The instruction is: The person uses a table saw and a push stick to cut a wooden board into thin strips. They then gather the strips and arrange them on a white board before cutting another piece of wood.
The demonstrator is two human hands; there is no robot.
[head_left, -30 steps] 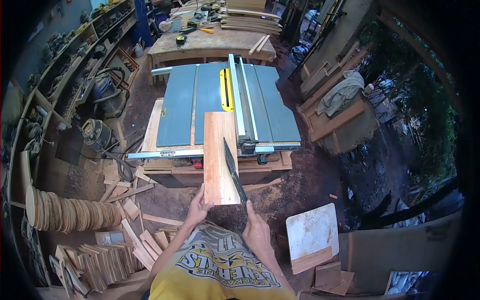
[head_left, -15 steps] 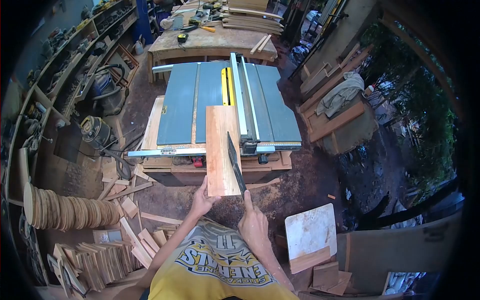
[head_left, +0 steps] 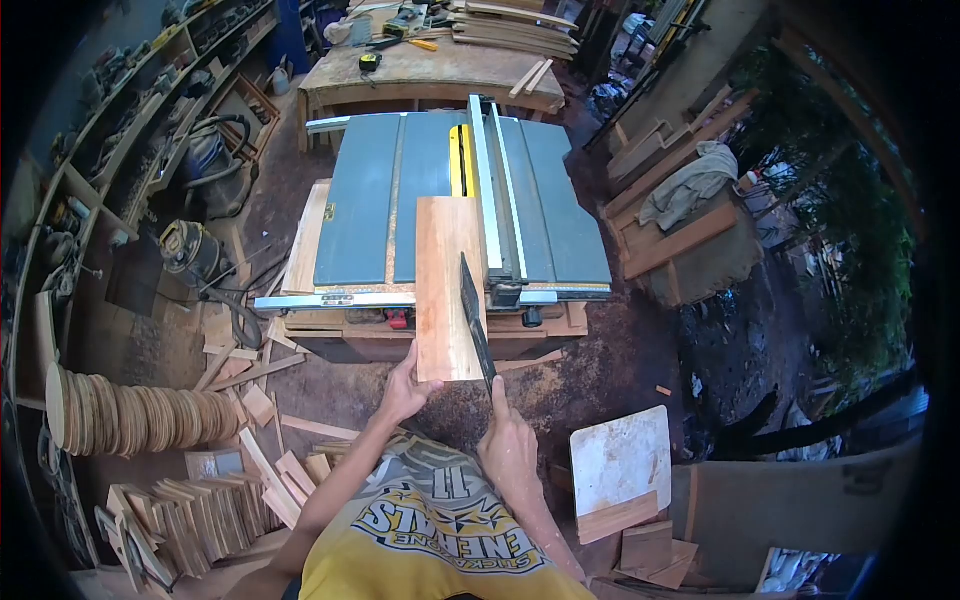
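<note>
Sawdust and scattered offcuts (head_left: 260,405) litter the dark workshop floor (head_left: 620,375). Nearest, the left hand (head_left: 404,392) pinches the near left corner of a wooden board (head_left: 445,290), thumb on top, the other fingers partly hidden. The right hand (head_left: 510,448) is closed around the end of a black push stick (head_left: 475,318), index finger stretched along it, the stick slanting over the board's right side. This board is rectangular and smooth-looking, reddish brown at left, paler and creamy at right, with lengthwise grain. It lies over the front of a blue-grey table saw (head_left: 360,220), near end overhanging, just beside the fence (head_left: 484,180); whether they touch I cannot tell. Its far end meets the yellow insert (head_left: 457,160). Farther left, wall shelves (head_left: 81,188) are crowded with tools, many too small to make out, and a wooden box (head_left: 258,93) holds small indistinct items. Beyond the saw, a workbench (head_left: 440,82) bears a tape measure (head_left: 370,62) and stacked planks (head_left: 515,35).
</note>
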